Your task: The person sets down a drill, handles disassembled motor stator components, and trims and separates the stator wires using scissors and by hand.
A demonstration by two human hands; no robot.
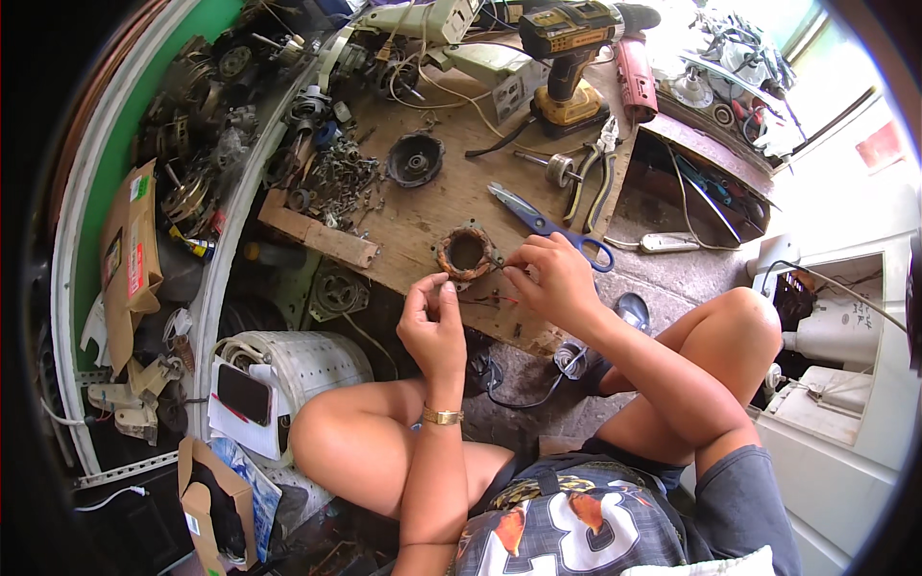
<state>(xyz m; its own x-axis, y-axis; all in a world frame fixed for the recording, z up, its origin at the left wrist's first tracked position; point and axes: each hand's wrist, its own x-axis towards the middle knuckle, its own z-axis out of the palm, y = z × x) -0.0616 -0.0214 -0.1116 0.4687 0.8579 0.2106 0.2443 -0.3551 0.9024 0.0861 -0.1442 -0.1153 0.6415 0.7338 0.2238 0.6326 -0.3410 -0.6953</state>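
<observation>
A motor stator (467,253) with a ring of copper-coloured windings lies on the wooden bench top near its front edge. My left hand (434,322) is just at its near left side, thumb and index finger brought together; whatever they pinch, if anything, is too small to name. On the stator's right, my right hand (555,276) is closed in a pinch against the rim, on a small dark thing I cannot make out. Thin red and dark wires (499,300) lie in front of the stator. Blue-handled scissors (543,219) rest just beyond my right hand.
Behind the stator sits a round dark motor cover (415,159). Loose screws and small parts (336,182) are heaped at left. Pliers (599,173), a rotor on its shaft (557,170) and a yellow-black cordless drill (569,82) occupy the right side. A wood strip (322,238) edges the bench.
</observation>
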